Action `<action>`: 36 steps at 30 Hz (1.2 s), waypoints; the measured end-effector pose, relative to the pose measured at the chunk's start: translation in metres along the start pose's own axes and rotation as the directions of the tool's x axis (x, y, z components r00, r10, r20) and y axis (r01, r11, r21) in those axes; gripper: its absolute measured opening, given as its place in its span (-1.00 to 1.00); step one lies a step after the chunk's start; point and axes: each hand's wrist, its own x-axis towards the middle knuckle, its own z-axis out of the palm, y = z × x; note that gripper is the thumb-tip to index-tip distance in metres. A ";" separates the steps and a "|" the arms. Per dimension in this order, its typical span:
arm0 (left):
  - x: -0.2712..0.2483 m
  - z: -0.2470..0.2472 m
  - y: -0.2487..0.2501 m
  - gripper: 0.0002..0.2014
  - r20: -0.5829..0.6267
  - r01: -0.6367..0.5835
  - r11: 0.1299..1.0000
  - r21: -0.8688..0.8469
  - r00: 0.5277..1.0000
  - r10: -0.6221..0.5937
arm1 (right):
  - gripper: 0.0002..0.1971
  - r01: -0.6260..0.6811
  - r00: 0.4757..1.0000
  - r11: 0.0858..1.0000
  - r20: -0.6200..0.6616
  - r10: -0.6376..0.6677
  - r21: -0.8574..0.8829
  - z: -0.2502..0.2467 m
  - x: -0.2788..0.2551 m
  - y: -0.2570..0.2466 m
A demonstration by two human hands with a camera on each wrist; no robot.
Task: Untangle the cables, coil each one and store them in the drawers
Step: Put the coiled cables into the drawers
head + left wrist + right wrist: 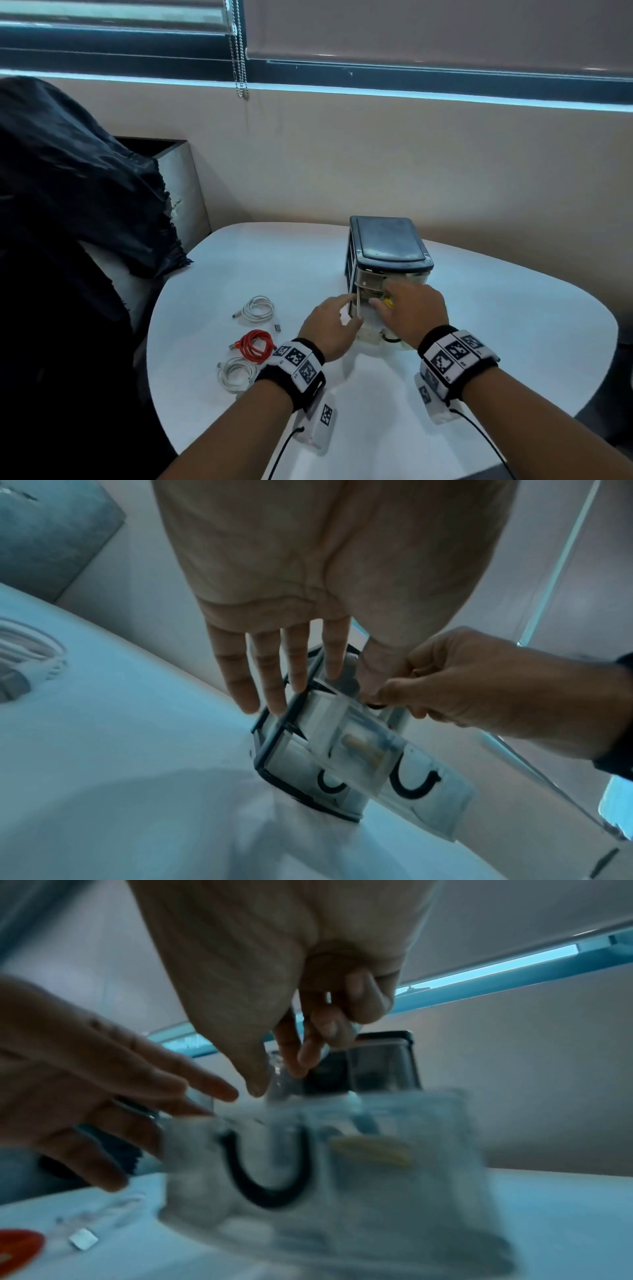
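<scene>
- Three coiled cables, two white (pixel 257 307) (pixel 237 373) and one red-orange (pixel 255 345), lie near the white oval table's (pixel 479 325) left edge.
- Left hand (pixel 330 323), fingers straight, steadies the black-framed clear plastic drawer unit (pixel 388 246).
- Right hand (pixel 412 317) pinches a yellow cable (pixel 388 302) over an open clear drawer (pixel 356 746), mid-table.

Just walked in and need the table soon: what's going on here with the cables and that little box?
A person is putting cables away in a small drawer unit on the white table. The left hand steadies the unit's front corner with straight fingers, while the right hand reaches into a pulled-out clear drawer that holds a yellow cable. Three coiled cables still wait on the table: two white ones and a red one.
</scene>
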 end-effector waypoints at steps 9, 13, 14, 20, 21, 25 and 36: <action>-0.052 -0.068 -0.089 -0.41 -0.245 0.409 0.912 -0.007 0.884 -0.398 | -0.70 0.248 0.948 0.943 0.147 -0.283 0.223 0.006 0.005 -0.123; -0.078 -0.081 -0.124 -0.22 -0.090 0.482 0.875 0.033 0.874 -0.478 | -0.74 0.192 0.903 0.952 0.337 -0.266 0.239 0.042 0.009 -0.170; -0.082 -0.082 -0.129 -0.21 -0.071 0.490 0.870 0.046 0.871 -0.487 | -0.73 0.184 0.884 0.957 0.388 -0.261 0.225 0.051 0.009 -0.177; -0.085 -0.089 -0.138 -0.41 -0.061 0.479 0.873 0.092 0.878 -0.475 | -0.71 0.171 0.847 0.980 0.493 -0.199 0.101 0.083 0.006 -0.197; -0.084 -0.089 -0.138 -0.44 -0.061 0.469 0.878 0.100 0.883 -0.465 | -0.71 0.174 0.856 0.982 0.481 -0.188 0.074 0.085 0.007 -0.197; -0.085 -0.090 -0.138 -0.35 -0.031 0.474 0.871 0.124 0.880 -0.474 | -0.76 0.096 0.874 0.986 0.462 -0.150 0.138 0.081 0.007 -0.187; -0.061 -0.086 -0.076 -0.76 -0.221 0.318 0.840 -0.438 0.868 -0.444 | -0.81 0.098 0.967 0.871 0.161 -0.198 0.481 0.039 -0.022 -0.159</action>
